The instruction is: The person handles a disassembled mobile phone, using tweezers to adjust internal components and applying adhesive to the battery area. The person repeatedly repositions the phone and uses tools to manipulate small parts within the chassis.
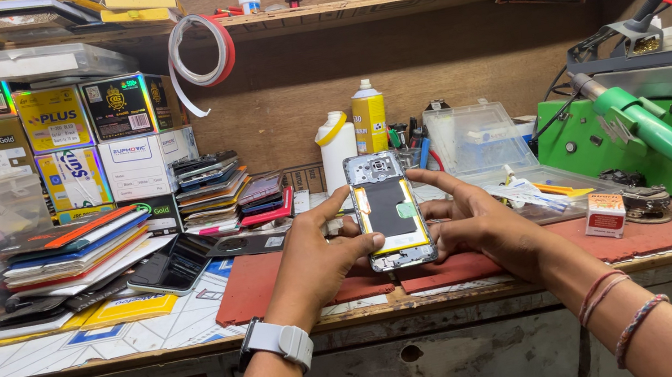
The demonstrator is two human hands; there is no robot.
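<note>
Both forearms came up from the bottom edge of the head view, the left one wearing a pale-strapped wristwatch (278, 342), the right one a few thread bracelets (618, 307). Between the two hands stood an opened phone (389, 209), back cover off, its dark inner plate facing the person and its long axis running straight away from the body, camera end farthest off. The left hand (317, 255) was curled loosely round the phone's left edge, thumb laid across the lower part and forefinger stretched up along the side. The right hand (473, 218) cupped the opposite edge, fingers half open, forefinger reaching toward the top corner; both hands had hold of it and neither was nearer. Just beneath the hands lay a red rubber mat (289, 285) on a worn workbench (155, 355). Left of the left hand sat a dark loose screen (172, 266) and stacks of flat phone parts (83, 253); right of the right hand were a small red-and-white box (605, 214) and a green soldering station (645, 132). Beyond the phone stood a white bottle (336, 150) and a yellow can (369, 119) against a wooden back wall.
</note>
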